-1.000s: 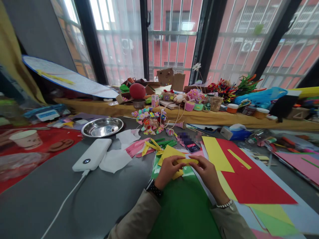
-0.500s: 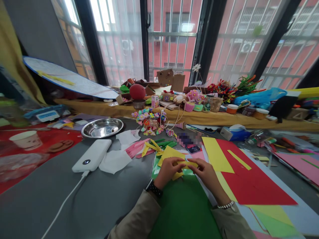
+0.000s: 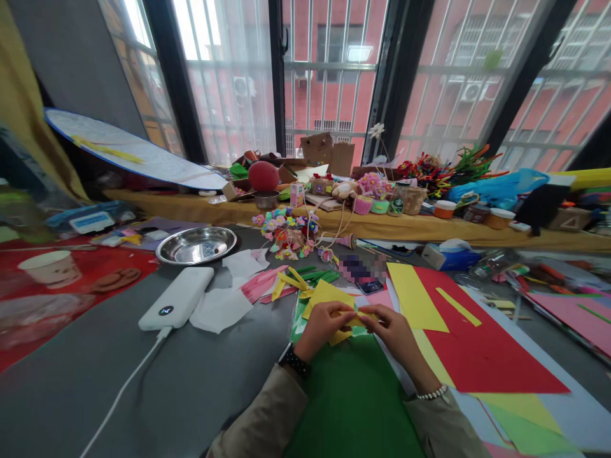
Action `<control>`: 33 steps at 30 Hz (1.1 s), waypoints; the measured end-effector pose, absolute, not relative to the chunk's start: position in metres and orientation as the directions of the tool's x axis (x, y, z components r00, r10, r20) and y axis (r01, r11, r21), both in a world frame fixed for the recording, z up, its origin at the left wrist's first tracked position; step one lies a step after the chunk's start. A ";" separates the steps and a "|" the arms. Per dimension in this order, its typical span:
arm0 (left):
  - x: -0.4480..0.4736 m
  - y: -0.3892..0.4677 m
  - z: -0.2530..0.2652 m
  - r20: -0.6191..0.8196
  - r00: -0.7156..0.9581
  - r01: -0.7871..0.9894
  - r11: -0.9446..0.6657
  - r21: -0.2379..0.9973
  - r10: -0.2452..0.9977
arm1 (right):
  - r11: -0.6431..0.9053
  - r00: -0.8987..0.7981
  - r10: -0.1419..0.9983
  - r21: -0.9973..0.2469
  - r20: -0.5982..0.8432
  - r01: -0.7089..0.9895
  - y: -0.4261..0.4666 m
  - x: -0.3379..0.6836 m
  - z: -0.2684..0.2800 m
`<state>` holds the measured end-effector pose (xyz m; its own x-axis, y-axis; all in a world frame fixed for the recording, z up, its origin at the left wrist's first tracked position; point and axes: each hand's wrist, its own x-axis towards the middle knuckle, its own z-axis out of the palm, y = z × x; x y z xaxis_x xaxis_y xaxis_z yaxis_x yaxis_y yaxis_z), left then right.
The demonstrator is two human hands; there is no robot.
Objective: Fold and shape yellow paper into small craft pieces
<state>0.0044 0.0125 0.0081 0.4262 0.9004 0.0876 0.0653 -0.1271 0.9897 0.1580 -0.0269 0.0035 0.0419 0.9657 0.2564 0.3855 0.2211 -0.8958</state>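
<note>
My left hand (image 3: 325, 326) and my right hand (image 3: 390, 324) meet over the near end of a yellow paper pile, both closed in a pinch. Between their fingertips is a small piece of yellow paper (image 3: 359, 317), mostly covered by the fingers. Beneath and behind the hands lie yellow paper sheets (image 3: 329, 292) on a green sheet (image 3: 351, 394). Folded yellow strips (image 3: 289, 283) and green strips (image 3: 319, 275) rest just beyond, beside pink paper strips (image 3: 262, 284).
Left of my hands are a white power bank (image 3: 177, 299) with a cable, white paper (image 3: 222, 308) and a metal plate (image 3: 196, 245). On the right lie a red sheet (image 3: 487, 343) and a yellow sheet (image 3: 417, 296). Craft flowers (image 3: 289, 232) stand at the back.
My fingertips have drawn slightly closer together on the yellow paper, so less of it shows. Everything else stays where it was.
</note>
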 end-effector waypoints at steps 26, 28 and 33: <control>0.005 0.015 0.001 0.046 0.449 0.090 -0.096 0.991 0.892 | 0.161 0.043 0.980 -0.896 0.196 0.415 -0.028 0.157 0.006; 0.005 0.014 0.002 0.048 0.443 0.081 -0.094 0.992 0.895 | 0.158 0.048 0.980 -0.902 0.193 0.401 -0.028 0.156 0.007; 0.006 0.013 0.006 0.088 0.429 0.097 -0.143 0.985 0.899 | 0.159 0.077 0.977 -0.917 0.200 0.366 -0.028 0.156 0.006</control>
